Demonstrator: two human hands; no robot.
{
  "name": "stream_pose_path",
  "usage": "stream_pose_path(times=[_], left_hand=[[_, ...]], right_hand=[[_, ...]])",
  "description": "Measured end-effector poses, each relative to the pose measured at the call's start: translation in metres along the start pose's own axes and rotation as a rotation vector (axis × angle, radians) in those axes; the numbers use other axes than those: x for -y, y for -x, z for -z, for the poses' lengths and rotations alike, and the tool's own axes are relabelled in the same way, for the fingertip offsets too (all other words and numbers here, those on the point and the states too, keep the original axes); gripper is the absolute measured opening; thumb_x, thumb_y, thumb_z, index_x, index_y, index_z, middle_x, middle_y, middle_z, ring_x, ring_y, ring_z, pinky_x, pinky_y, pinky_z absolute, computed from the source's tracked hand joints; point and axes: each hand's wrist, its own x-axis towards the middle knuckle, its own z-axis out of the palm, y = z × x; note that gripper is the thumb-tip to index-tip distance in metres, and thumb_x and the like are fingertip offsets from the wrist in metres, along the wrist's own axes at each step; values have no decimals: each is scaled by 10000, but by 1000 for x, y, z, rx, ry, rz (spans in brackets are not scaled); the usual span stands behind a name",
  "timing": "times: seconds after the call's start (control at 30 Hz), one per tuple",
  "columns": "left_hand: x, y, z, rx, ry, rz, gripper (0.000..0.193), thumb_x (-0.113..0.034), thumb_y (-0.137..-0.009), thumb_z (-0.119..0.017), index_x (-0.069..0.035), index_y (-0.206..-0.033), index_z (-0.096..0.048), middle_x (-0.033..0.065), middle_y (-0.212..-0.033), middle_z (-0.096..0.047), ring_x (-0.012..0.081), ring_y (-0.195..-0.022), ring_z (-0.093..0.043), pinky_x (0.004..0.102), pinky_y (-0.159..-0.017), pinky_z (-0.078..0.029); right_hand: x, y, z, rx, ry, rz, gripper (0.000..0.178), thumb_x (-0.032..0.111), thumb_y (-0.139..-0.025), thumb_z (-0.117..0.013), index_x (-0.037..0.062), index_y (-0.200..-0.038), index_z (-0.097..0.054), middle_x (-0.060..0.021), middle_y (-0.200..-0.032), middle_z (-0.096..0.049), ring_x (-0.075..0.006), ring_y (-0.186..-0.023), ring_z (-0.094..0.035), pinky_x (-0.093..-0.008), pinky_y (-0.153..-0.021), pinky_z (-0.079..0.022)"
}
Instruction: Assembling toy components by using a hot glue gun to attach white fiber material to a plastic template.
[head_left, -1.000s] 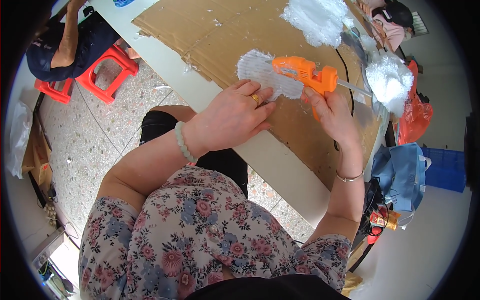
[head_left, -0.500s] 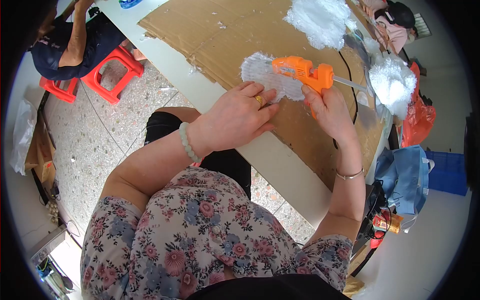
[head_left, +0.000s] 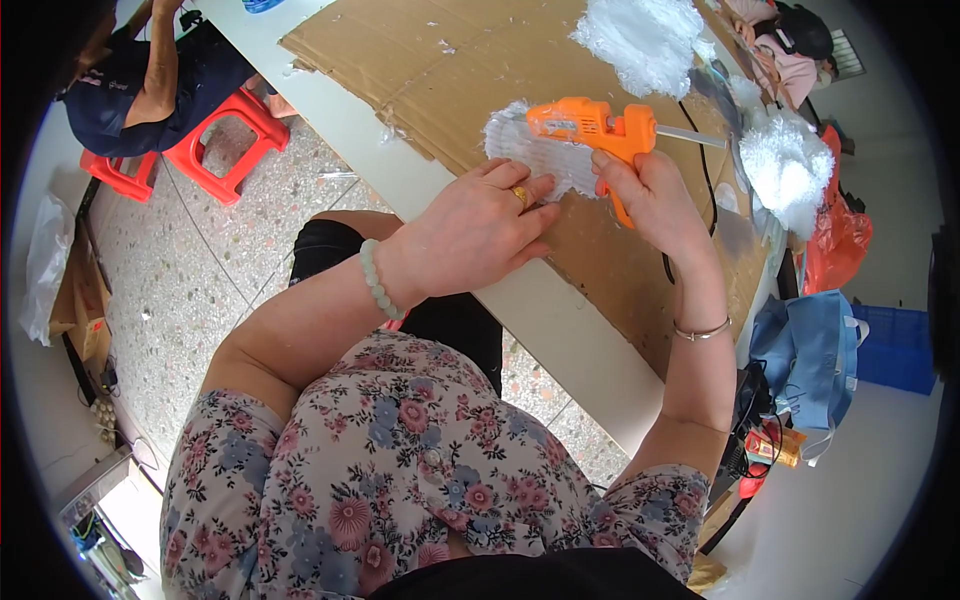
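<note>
My right hand [head_left: 650, 195] is wrapped round an orange hot glue gun [head_left: 600, 125], with a pale glue stick [head_left: 690, 134] jutting from its back end. The gun's nose hangs over a white ribbed, fluffy-edged piece [head_left: 512, 135] lying on brown cardboard [head_left: 400, 60]. At that piece's near edge, the bent fingers of my left hand [head_left: 480, 225] hold it; the thumb is hidden beneath the hand. Whether glue is coming out cannot be made out, as the nozzle tip blends into the white material.
Shiny white fibre tufts [head_left: 640, 45] lie on the far cardboard, another bundle [head_left: 787, 170] at the right edge. A black cord [head_left: 711, 190] runs by my right hand. A person [head_left: 150, 90] sits at left by red stools [head_left: 230, 145]. A blue bag [head_left: 805, 350] hangs right.
My right hand has shifted the glue gun slightly left and up over the white piece. My left hand stays almost in place.
</note>
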Motion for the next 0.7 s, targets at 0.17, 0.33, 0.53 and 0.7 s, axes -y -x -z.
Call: stream_pose_path(times=[0.17, 0.33, 0.53, 0.7], left_hand=[[0, 0, 0, 3, 7, 3, 379, -261, -716, -700, -25, -1008, -643, 97, -1076, -597, 244, -978, -535, 339, -890, -436], [0, 0, 0, -12, -5, 2, 376, -255, -715, -701, -22, -1005, -644, 93, -1073, -596, 243, -974, -538, 334, -888, -437], [0, 0, -1, -1, 20, 9, 372, -249, -712, -704, -24, -1002, -642, 92, -1076, -596, 244, -973, -533, 333, -870, -445], [1, 0, -3, -1, 6, 9, 375, -253, -716, -701, -24, -1006, -641, 91, -1080, -602, 246, -979, -531, 339, -862, -449]], right_hand=[[-1, 4, -3, -43, -35, 115, 333, 300, -927, -530, -14, -848, -609, 1, -587, -483, -81, -534, -447, -273, -498, -372], [0, 1, -4, -21, 54, 165, 337, 296, -926, -531, -19, -835, -608, -6, -580, -489, -90, -520, -450, -275, -498, -373], [3, 1, -5, -97, 144, 228, 390, 317, -909, -541, -27, -733, -584, -48, -537, -468, -132, -504, -470, -299, -494, -375], [-2, 2, 1, -154, 198, 171, 392, 327, -909, -538, -18, -728, -583, -67, -531, -469, -153, -505, -467, -310, -504, -380]])
